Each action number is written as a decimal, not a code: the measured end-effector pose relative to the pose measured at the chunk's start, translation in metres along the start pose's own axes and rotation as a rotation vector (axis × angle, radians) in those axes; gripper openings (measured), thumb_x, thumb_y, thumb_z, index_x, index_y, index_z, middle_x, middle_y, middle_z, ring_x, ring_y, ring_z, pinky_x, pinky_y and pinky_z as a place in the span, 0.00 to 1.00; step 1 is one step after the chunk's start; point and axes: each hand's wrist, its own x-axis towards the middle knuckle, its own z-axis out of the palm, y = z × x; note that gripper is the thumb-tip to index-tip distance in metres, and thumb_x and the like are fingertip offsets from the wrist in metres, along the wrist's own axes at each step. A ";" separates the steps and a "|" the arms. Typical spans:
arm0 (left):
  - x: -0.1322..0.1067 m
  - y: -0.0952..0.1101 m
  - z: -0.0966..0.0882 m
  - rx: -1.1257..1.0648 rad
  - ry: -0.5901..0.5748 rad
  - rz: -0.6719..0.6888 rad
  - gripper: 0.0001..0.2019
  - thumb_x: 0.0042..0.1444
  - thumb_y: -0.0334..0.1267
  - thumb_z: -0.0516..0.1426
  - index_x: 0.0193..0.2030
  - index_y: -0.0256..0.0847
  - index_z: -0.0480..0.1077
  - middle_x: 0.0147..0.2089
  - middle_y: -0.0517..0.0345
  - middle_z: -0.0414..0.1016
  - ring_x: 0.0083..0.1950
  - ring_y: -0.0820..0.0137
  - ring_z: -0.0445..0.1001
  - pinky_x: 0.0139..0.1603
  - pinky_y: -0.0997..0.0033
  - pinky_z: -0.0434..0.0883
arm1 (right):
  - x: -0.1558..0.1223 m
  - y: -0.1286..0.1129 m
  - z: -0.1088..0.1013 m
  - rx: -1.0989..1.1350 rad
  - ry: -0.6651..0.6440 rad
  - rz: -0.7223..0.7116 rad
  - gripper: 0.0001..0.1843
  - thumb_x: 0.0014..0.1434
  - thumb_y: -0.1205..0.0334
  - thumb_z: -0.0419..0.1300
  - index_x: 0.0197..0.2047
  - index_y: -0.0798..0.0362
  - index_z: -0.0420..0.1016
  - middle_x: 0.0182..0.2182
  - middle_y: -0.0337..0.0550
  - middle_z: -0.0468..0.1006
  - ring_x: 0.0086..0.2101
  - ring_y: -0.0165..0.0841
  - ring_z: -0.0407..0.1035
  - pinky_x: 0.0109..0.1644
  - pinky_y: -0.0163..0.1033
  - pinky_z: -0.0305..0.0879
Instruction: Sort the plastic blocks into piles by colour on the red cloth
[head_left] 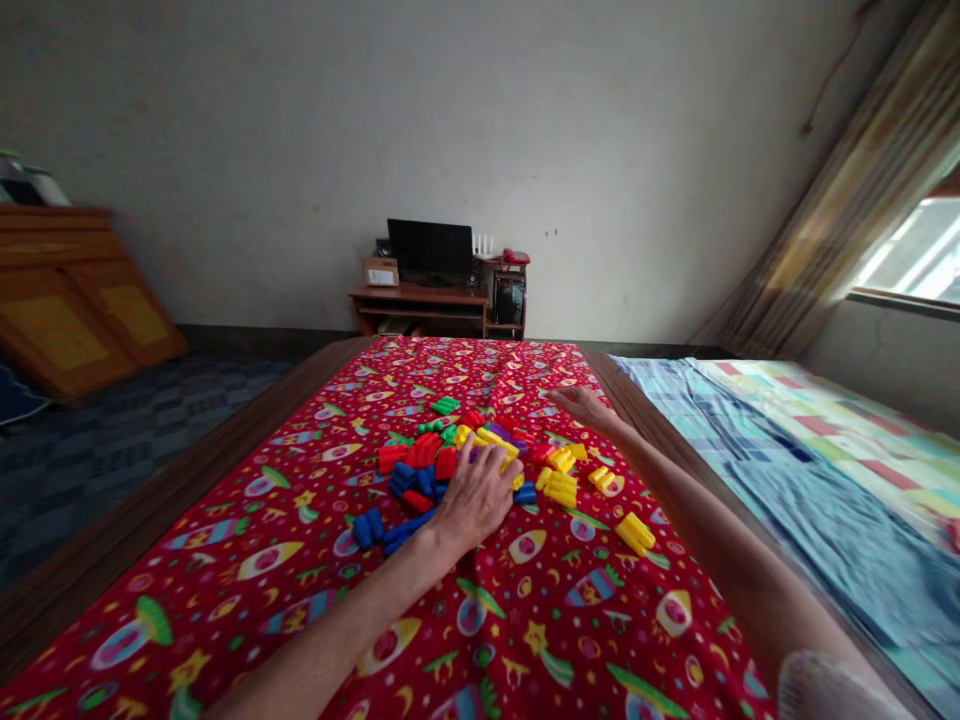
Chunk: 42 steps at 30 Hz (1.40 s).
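Note:
A loose pile of plastic toy building blocks lies on the red cloth (525,600) in front of me. My left hand (480,495) is over the middle of the pile, its fingers curled down on a yellow toy block (487,438); the palm hides part of it. Blue blocks (424,482) and red blocks (424,452) lie left of that hand, green blocks (445,406) behind. Several yellow blocks (559,487) are spread to its right, with one (635,534) farther off. My right hand (589,408) rests beyond them near the cloth's right edge, fingers stretched out, holding nothing visible.
The patterned cloth covers a surface with dark brown edges (626,385). Right of it is a bed with a checked cover (795,400) and blue fabric (817,530). A desk (420,293) with a monitor (430,248) stands at the wall, a wooden cabinet (82,300) at left.

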 end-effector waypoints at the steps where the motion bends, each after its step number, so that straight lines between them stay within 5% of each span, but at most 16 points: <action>1: -0.004 -0.004 -0.001 0.009 0.006 -0.049 0.10 0.61 0.35 0.53 0.48 0.39 0.69 0.47 0.48 0.72 0.52 0.57 0.70 0.67 0.41 0.53 | -0.006 0.010 -0.011 -0.060 0.070 0.053 0.24 0.52 0.44 0.61 0.16 0.54 0.69 0.14 0.36 0.64 0.25 0.34 0.67 0.35 0.37 0.64; 4: -0.003 0.010 -0.004 0.018 0.073 -0.052 0.15 0.64 0.41 0.51 0.54 0.36 0.67 0.57 0.42 0.68 0.61 0.52 0.65 0.67 0.41 0.53 | -0.030 0.035 -0.029 -0.122 0.144 0.116 0.22 0.49 0.47 0.61 0.14 0.52 0.66 0.11 0.35 0.60 0.24 0.35 0.66 0.35 0.39 0.64; 7: 0.014 0.064 -0.002 -0.110 0.097 0.235 0.21 0.64 0.51 0.50 0.57 0.40 0.65 0.66 0.45 0.61 0.67 0.51 0.58 0.68 0.42 0.51 | -0.050 0.050 -0.025 -0.104 0.163 0.113 0.16 0.50 0.50 0.59 0.19 0.50 0.72 0.16 0.38 0.71 0.31 0.40 0.72 0.43 0.45 0.68; 11: 0.046 0.146 0.018 -0.265 0.011 0.468 0.24 0.61 0.57 0.50 0.52 0.42 0.71 0.60 0.49 0.69 0.67 0.47 0.57 0.66 0.38 0.51 | -0.067 0.064 -0.017 -0.026 0.203 0.004 0.10 0.48 0.57 0.57 0.30 0.47 0.79 0.35 0.44 0.81 0.46 0.43 0.73 0.59 0.55 0.61; 14: 0.067 0.164 0.039 -0.282 0.014 0.423 0.17 0.62 0.49 0.52 0.46 0.40 0.75 0.54 0.52 0.73 0.67 0.46 0.56 0.68 0.35 0.45 | -0.073 0.078 -0.023 0.024 0.168 -0.103 0.13 0.46 0.60 0.58 0.36 0.46 0.79 0.46 0.44 0.80 0.52 0.44 0.69 0.65 0.57 0.55; 20: 0.085 0.125 0.063 -0.265 0.024 0.341 0.13 0.64 0.40 0.50 0.48 0.45 0.74 0.55 0.59 0.75 0.66 0.49 0.61 0.68 0.32 0.36 | -0.068 0.098 -0.029 -0.009 0.137 -0.118 0.15 0.43 0.62 0.62 0.38 0.49 0.78 0.46 0.49 0.80 0.52 0.47 0.70 0.64 0.61 0.55; 29: 0.089 0.055 0.065 -0.191 -0.119 0.011 0.15 0.62 0.44 0.53 0.51 0.46 0.75 0.58 0.56 0.74 0.64 0.48 0.62 0.67 0.29 0.41 | -0.076 0.129 -0.030 -0.250 0.161 -0.264 0.27 0.47 0.67 0.50 0.50 0.53 0.76 0.53 0.50 0.76 0.56 0.42 0.67 0.64 0.55 0.58; 34: 0.056 0.019 0.046 -0.131 -0.196 -0.236 0.17 0.62 0.41 0.52 0.55 0.51 0.72 0.64 0.57 0.69 0.63 0.49 0.65 0.65 0.28 0.50 | -0.073 0.136 -0.031 -0.472 0.108 -0.297 0.29 0.48 0.70 0.48 0.53 0.57 0.73 0.53 0.56 0.75 0.56 0.43 0.67 0.62 0.54 0.62; 42: -0.030 -0.019 0.009 -0.084 -0.142 -0.267 0.16 0.63 0.42 0.52 0.55 0.49 0.73 0.62 0.52 0.71 0.61 0.52 0.68 0.67 0.36 0.53 | -0.063 0.114 -0.025 -0.521 0.142 -0.071 0.22 0.58 0.65 0.46 0.48 0.56 0.76 0.45 0.55 0.80 0.47 0.42 0.73 0.52 0.46 0.68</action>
